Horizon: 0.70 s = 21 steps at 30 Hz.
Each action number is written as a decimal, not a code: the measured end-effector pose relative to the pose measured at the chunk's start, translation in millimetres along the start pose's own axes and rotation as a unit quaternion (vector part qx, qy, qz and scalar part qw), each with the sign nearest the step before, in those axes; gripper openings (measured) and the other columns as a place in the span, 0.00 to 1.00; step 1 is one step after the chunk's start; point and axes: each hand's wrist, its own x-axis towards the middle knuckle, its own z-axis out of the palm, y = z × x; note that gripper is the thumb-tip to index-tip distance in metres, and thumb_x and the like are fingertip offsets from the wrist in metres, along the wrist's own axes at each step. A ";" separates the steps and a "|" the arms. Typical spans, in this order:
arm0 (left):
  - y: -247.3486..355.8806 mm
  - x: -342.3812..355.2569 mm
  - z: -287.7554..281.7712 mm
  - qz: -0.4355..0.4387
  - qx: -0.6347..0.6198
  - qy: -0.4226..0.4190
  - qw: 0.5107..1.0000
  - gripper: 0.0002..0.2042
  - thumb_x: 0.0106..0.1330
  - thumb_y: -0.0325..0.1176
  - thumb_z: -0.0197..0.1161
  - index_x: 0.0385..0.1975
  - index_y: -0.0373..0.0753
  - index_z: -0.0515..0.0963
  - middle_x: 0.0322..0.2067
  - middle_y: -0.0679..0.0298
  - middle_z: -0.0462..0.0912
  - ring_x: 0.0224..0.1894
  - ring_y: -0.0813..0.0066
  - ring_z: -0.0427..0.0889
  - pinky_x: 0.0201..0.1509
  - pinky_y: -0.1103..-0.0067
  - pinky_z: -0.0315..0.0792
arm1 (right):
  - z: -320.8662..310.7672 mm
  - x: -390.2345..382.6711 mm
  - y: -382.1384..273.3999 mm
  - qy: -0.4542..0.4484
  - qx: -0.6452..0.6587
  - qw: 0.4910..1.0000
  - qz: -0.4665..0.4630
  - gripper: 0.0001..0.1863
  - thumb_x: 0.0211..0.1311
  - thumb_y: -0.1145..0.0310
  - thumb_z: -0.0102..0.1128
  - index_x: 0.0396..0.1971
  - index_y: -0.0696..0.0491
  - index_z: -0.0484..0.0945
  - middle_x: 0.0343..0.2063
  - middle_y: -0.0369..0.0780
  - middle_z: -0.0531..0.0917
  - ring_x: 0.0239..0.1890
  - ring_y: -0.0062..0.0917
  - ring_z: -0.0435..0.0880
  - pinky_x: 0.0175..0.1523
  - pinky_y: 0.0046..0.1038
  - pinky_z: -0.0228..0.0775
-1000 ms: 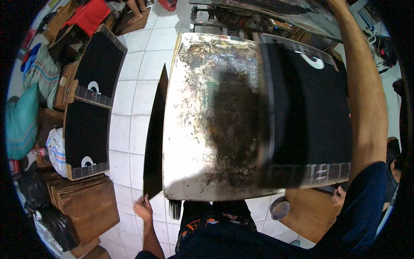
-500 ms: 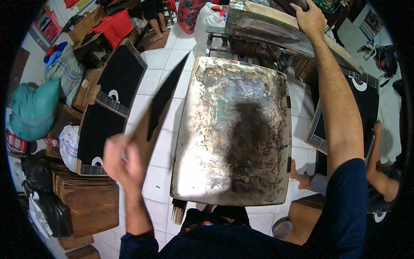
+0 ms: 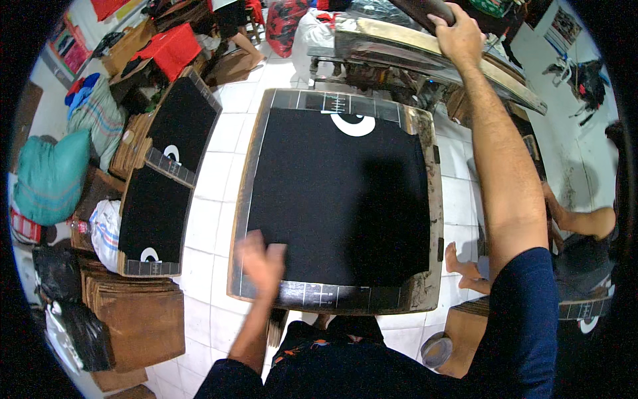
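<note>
A board wrapped in black cloth (image 3: 319,193) lies on the paint-stained worktop (image 3: 430,292) in front of me. White-lined strips show at the board's top and bottom ends, and a white ring-shaped print (image 3: 347,126) sits near its far edge. My left hand (image 3: 262,263), blurred, is over the board's lower left edge with its thumb spread from the fingers. Farther off, my right hand (image 3: 458,36) is closed around a dark brown bar (image 3: 420,12), whose far end is out of view. That bar is above a tilted frame (image 3: 399,41) with a pale edge.
More black-cloth boards (image 3: 156,213) stand at left, near stacked brown boards (image 3: 136,319) and a green sack (image 3: 53,166). A person's bare foot (image 3: 458,259) is right of the worktop; another person's legs (image 3: 246,43) show at the back. A round container (image 3: 436,350) stands low right.
A black-cloth board now covers the worktop, which was bare; it was a blurred, edge-on board at left. My left hand moved right to its edge. The right hand still grips the bar.
</note>
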 end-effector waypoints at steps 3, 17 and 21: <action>-124.8 24.6 -6.0 -0.347 0.074 -0.199 0.913 0.36 0.75 0.60 0.53 0.48 0.23 0.82 0.46 0.37 0.85 0.51 0.39 0.83 0.59 0.55 0.73 | -1.0 -5.3 1.0 -0.014 -0.005 0.999 0.032 0.19 0.56 0.60 0.74 0.47 0.49 0.83 0.45 0.45 0.85 0.53 0.44 0.79 0.60 0.44 0.68; -89.0 -83.9 -7.9 -0.277 -0.184 -0.171 0.928 0.25 0.63 0.53 0.73 0.30 0.30 0.81 0.24 0.56 0.83 0.28 0.66 0.79 0.36 0.67 0.74 | 4.6 3.5 5.2 -0.017 -0.012 1.000 0.000 0.19 0.57 0.60 0.72 0.49 0.48 0.83 0.46 0.45 0.86 0.54 0.44 0.79 0.61 0.44 0.68; -96.7 -97.4 -47.1 -0.204 -0.026 -0.262 0.943 0.32 0.45 0.52 0.86 0.37 0.30 0.80 0.27 0.55 0.84 0.31 0.60 0.83 0.39 0.67 0.77 | 4.0 6.2 6.2 -0.018 -0.001 1.000 -0.009 0.20 0.56 0.60 0.73 0.49 0.47 0.83 0.46 0.45 0.86 0.54 0.45 0.80 0.61 0.45 0.68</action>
